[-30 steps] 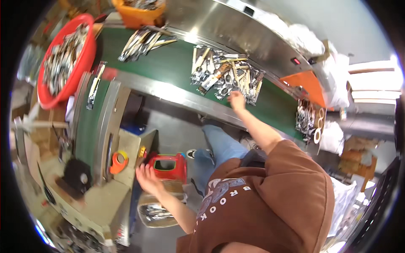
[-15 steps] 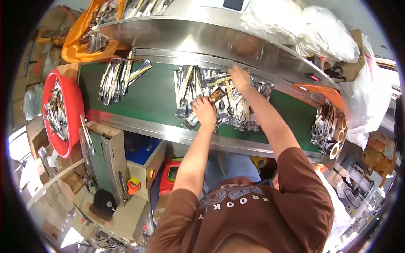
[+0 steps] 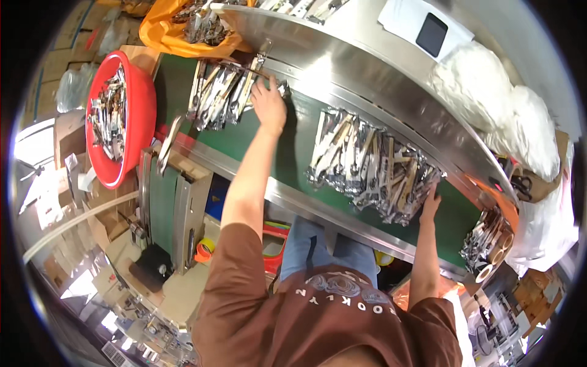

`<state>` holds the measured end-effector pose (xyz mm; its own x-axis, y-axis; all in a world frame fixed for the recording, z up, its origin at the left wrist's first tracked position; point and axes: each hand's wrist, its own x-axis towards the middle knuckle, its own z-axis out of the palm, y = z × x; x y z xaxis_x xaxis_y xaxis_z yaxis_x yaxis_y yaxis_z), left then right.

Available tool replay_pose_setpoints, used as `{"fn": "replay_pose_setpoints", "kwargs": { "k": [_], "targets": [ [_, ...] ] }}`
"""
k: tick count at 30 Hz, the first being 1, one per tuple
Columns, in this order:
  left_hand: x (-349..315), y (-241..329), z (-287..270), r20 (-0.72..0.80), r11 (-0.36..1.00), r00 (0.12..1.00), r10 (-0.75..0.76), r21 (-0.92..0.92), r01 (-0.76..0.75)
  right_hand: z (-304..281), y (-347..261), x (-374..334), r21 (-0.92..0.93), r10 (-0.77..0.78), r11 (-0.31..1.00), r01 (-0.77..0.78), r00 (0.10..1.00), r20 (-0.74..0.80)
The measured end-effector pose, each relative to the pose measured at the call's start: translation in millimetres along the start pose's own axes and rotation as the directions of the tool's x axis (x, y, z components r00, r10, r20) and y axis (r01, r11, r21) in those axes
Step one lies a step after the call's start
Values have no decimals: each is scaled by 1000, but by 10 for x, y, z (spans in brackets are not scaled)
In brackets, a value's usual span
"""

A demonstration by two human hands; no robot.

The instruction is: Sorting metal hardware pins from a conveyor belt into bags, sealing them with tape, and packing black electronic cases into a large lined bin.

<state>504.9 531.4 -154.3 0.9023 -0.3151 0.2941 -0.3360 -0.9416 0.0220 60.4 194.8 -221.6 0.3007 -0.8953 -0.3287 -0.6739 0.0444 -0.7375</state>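
On the green conveyor belt (image 3: 296,153), a wide pile of clear-wrapped cutlery packets (image 3: 367,165) holds pale wooden sticks and dark pieces. My right hand (image 3: 430,207) rests at its right end, fingers stretched along the packets' edge; the pile partly hides them. Farther left lies a smaller pile of the same packets (image 3: 223,95). Over its right edge reaches my left hand (image 3: 269,105), fingers apart and touching the packets there. Whether it grips a single one is hidden.
A red basin (image 3: 150,122) of packets stands at the belt's left end, an orange bag (image 3: 162,37) behind it. A metal guard (image 3: 367,64) runs along the far side. White plastic bags (image 3: 483,92) and a phone (image 3: 432,33) lie beyond. More packets (image 3: 486,235) sit far right.
My left hand has left the middle pile and moved left to the smaller pile. My right hand has come from the middle pile's far edge to its right end. The view has turned.
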Motion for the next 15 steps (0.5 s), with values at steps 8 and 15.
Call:
{"fn": "replay_pose_setpoints", "kwargs": {
  "k": [8, 15],
  "targets": [
    [498, -273, -449, 36, 793, 890, 455, -470, -387, 937, -933, -652, -275, 36, 961, -24, 999, 38],
    [-112, -245, 125, 327, 875, 918, 223, -483, -40, 1633, -1277, -977, -463, 36, 886, -28, 999, 8]
  ]
}}
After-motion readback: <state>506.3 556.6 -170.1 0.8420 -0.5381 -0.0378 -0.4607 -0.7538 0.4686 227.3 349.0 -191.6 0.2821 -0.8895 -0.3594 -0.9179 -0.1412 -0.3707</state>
